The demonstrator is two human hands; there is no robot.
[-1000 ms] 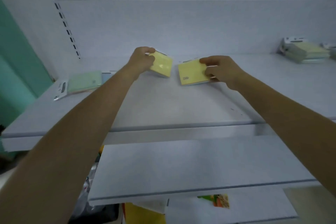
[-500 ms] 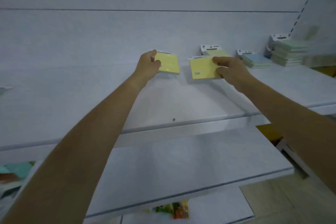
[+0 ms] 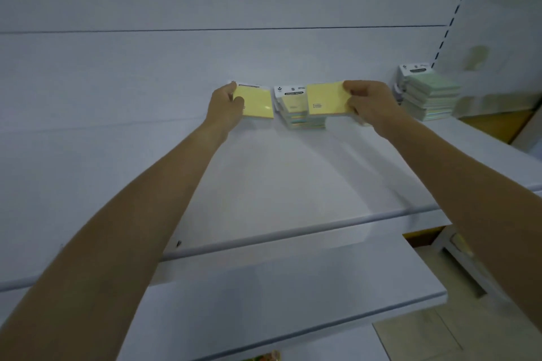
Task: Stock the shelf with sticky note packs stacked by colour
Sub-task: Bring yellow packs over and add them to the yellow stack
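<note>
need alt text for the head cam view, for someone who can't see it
Two bare arms reach to a white shelf, each hand holding a yellow sticky note pack: left hand, right hand at a stack of packs. A stack of green packs sits further right.

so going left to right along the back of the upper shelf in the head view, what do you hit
left hand → the yellow pack it holds → a stack of packs on the shelf → the yellow pack in the right hand → right hand → a taller stack of pale green packs
</note>
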